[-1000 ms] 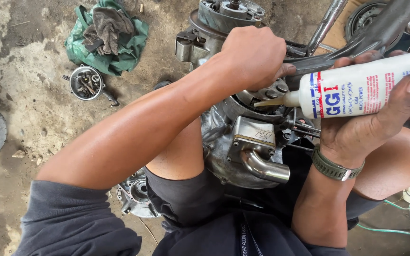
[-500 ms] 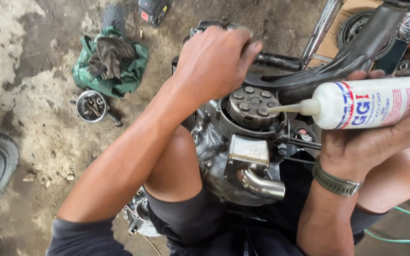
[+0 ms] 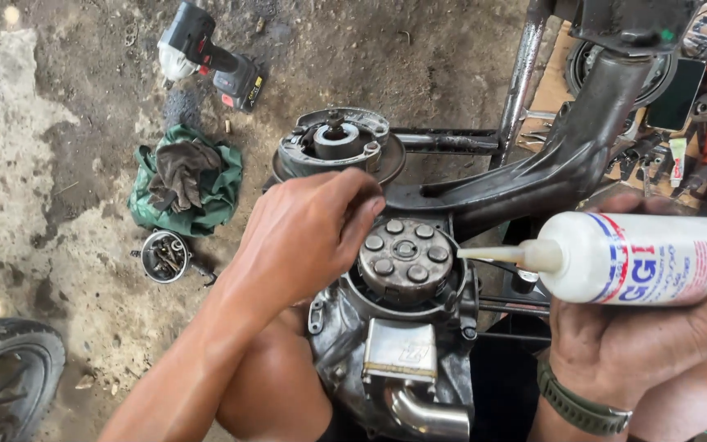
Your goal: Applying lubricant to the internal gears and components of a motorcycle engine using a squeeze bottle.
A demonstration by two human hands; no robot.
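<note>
The left hand [image 3: 308, 233] rests at the rim of the round clutch [image 3: 405, 260] on top of the engine [image 3: 394, 360], fingers curled together and touching its upper left edge, gripping nothing that I can make out. The right hand [image 3: 640, 340] is clamped around a white bottle [image 3: 640, 258], held on its side, with the cream nozzle [image 3: 497, 254] pointing at the clutch's right edge, close to it but not touching. The clutch sits in its housing in the middle of the view, its ring of round studs facing up, a chrome pipe [image 3: 423, 413] just below. This looks like the applying step: the bottle is aimed, and no fresh bead shows on the metal. The next move seems to call for bringing the tip right up to the seam and squeezing gently while the left hand steadies or turns the part. On the floor to the left lie a green rag [image 3: 206, 196], a small tin [image 3: 165, 255] of parts and a cordless driver [image 3: 210, 56].
</note>
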